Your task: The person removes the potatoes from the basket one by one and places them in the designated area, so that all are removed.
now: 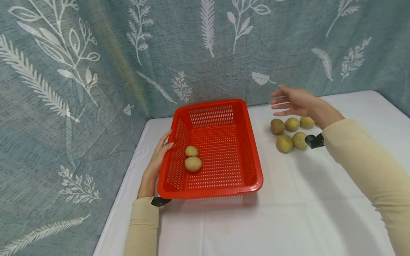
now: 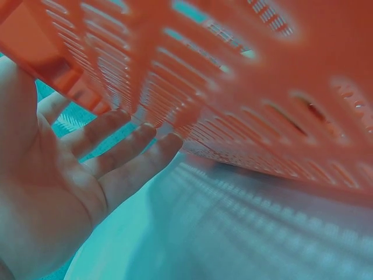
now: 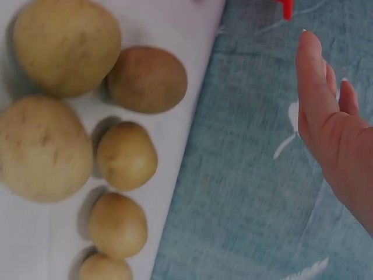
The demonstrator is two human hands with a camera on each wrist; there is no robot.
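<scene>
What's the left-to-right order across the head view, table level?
left hand → two potatoes inside the red basket → potatoes on the white table → right forearm in a cream sleeve

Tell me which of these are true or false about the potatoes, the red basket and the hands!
1. Two potatoes lie inside the red basket. True.
2. The right hand is gripping a potato. False: it hovers with its fingers spread, holding nothing, above the loose potatoes on the table.
3. The left hand touches the basket's left side. True: its fingers rest against the wall.
4. The basket is blue. False: it is red.
5. The loose potatoes lie to the left of the basket. False: they lie to its right, on the white table.
</scene>
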